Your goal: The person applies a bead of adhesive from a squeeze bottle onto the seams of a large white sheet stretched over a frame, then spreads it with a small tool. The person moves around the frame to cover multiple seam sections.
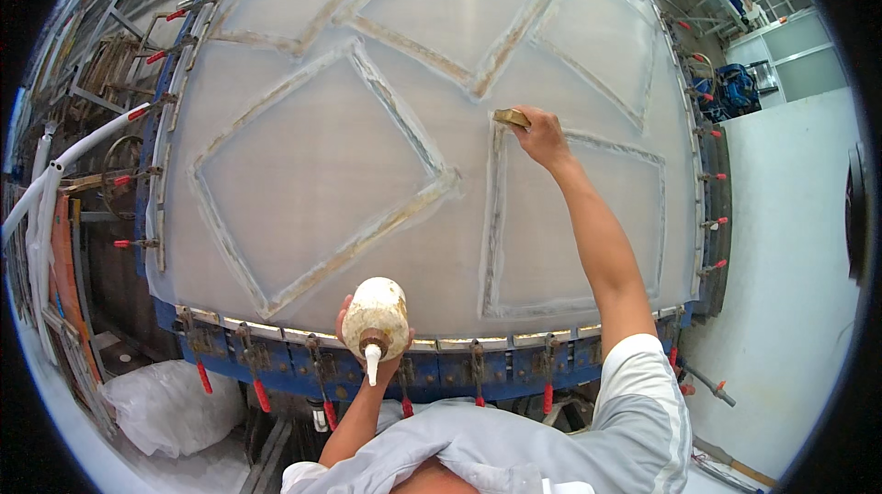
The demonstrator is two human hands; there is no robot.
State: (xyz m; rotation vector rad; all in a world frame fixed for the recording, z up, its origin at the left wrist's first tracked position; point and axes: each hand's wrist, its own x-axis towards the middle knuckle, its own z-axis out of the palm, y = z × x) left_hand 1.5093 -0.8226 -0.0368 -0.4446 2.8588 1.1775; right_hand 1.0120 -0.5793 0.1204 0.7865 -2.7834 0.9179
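Observation:
My left hand (345,319) is wrapped round a stained white squeeze bottle (378,303) near the front edge of the table. The bottle has a brown collar, and its white nozzle points towards me. My right arm reaches out over the pale translucent sheet (386,218) that covers the table. In my right hand (542,134) is a small flat tan-brown piece (508,116), whose kind I cannot make out. It is at the upper left corner of a streaked rectangular outline (492,218) on the sheet. A tilted rectangular outline (317,273) lies to the left.
Clamps with red handles (262,395) line the blue table frame (441,371) on its near side and flanks. More streaked outlines (413,53) run across the far part of the sheet. White pipes (57,166) stand at left, above bundled clear plastic (175,407). A white panel (790,218) flanks the right side.

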